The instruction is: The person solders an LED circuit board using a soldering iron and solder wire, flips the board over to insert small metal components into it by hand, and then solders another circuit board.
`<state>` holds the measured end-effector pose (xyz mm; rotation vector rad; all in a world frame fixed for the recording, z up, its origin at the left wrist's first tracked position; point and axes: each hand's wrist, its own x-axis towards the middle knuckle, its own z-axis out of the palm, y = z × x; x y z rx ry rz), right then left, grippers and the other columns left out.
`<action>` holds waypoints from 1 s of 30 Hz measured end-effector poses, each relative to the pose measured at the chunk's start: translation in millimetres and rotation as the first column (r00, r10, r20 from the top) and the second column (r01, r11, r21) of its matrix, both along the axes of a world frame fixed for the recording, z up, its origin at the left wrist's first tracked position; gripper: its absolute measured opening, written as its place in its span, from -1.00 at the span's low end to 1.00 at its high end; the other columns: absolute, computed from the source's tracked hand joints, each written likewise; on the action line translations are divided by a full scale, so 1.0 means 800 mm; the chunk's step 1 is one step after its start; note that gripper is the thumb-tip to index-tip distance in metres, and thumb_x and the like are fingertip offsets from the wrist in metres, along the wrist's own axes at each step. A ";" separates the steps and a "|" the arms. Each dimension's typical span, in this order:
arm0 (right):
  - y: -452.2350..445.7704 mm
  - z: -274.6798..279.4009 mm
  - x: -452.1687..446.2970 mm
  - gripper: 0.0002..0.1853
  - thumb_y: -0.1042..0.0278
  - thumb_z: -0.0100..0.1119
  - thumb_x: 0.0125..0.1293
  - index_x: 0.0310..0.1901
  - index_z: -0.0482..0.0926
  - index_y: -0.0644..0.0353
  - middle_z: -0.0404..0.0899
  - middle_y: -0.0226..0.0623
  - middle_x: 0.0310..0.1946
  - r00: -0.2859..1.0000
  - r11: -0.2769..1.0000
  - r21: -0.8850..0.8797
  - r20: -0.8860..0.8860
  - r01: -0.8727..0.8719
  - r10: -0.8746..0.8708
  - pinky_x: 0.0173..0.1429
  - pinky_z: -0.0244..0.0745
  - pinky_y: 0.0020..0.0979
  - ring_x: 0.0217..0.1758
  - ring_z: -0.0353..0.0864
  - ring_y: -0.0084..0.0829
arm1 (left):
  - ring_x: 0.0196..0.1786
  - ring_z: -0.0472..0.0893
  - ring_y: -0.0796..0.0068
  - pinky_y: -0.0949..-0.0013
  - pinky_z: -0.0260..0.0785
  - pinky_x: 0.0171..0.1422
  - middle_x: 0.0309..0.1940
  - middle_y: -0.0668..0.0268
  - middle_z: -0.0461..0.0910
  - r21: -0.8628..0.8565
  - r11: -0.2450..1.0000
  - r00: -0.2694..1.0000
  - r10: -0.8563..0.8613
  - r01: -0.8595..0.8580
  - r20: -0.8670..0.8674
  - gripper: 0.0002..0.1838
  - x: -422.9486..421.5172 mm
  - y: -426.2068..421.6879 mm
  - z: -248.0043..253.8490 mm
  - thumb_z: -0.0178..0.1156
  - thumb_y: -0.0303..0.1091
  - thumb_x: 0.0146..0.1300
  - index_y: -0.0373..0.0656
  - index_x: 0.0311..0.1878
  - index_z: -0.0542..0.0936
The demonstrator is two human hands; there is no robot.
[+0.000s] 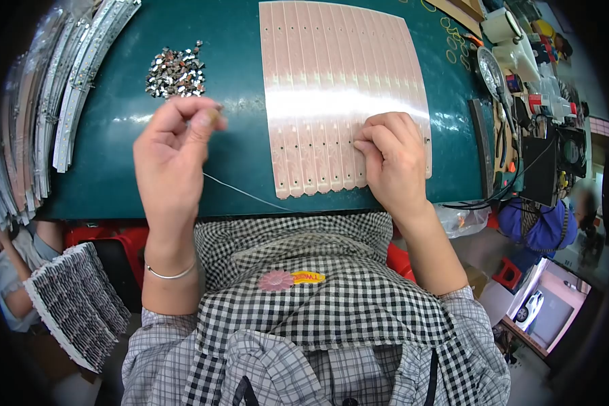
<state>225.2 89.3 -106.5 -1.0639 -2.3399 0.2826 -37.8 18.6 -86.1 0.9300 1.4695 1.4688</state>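
A pale pink panel of long, narrow joined strips [318, 61] lies on the green table, with small dark dots along its far and near ends. My right hand [394, 159] rests over its near right part, thumb and fingers pinched together against the surface; anything between them is hidden. My left hand [172, 152] is raised left of the panel, thumb and index finger pressed together. Something tiny may be at its fingertips, too small to name. Just beyond that hand sits a pile of small shiny metal pieces [176, 73].
Bundled strips with small lights [81, 81] line the table's left side. A thin pale cord [243, 191] runs along the near edge. Rubber bands [453, 44], a dark bar [481, 145] and assorted tools are at the right. Another person's arm [20, 298] shows at lower left.
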 end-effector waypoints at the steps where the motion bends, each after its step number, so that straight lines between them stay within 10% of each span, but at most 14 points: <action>1: 0.002 0.003 0.001 -0.80 0.61 0.34 -0.12 -0.42 0.54 0.21 0.55 -0.31 -0.32 1.000 1.000 0.009 -0.008 -0.004 0.004 -0.06 0.44 -0.25 -0.16 0.53 -0.22 | -0.56 0.25 0.89 0.73 0.02 -0.52 -0.38 0.35 0.64 -0.004 1.000 0.998 -0.015 0.015 0.063 -0.88 0.007 -0.002 0.001 0.21 -0.42 0.37 -0.28 -0.14 0.61; 9: -0.019 0.048 -0.020 -0.81 0.58 0.38 -0.02 -0.30 0.65 0.25 0.59 -0.26 -0.33 0.938 0.959 -0.257 -0.345 -0.120 0.025 -0.13 0.50 -0.31 -0.21 0.58 -0.22 | -0.64 0.21 0.85 0.69 -0.02 -0.60 -0.32 0.16 0.67 -0.044 0.970 0.875 -0.194 0.237 0.443 -0.82 0.048 -0.015 0.001 0.16 -0.41 0.41 -0.32 -0.03 0.53; 17: -0.037 0.053 -0.049 -0.73 0.57 0.48 -0.23 -0.41 0.64 0.22 0.61 -0.29 -0.33 0.898 0.981 -0.006 -0.403 -0.194 0.175 -0.22 0.50 -0.32 -0.25 0.57 -0.25 | -0.46 0.48 0.79 0.72 0.18 -0.47 -0.28 0.22 0.69 -0.065 0.948 0.828 -0.239 0.313 0.507 -0.79 0.070 -0.021 0.003 0.19 -0.46 0.38 -0.35 0.01 0.55; 30: -0.043 0.054 -0.044 -0.79 0.61 0.45 -0.12 -0.39 0.65 0.23 0.60 -0.28 -0.34 0.927 0.976 0.142 -0.317 -0.165 0.203 -0.22 0.50 -0.36 -0.27 0.57 -0.27 | -0.60 0.34 0.75 0.65 0.06 -0.60 -0.47 0.47 0.47 0.055 0.846 0.212 -0.195 0.531 0.957 -0.86 0.081 -0.015 -0.016 0.13 -0.46 0.37 -0.28 -0.07 0.51</action>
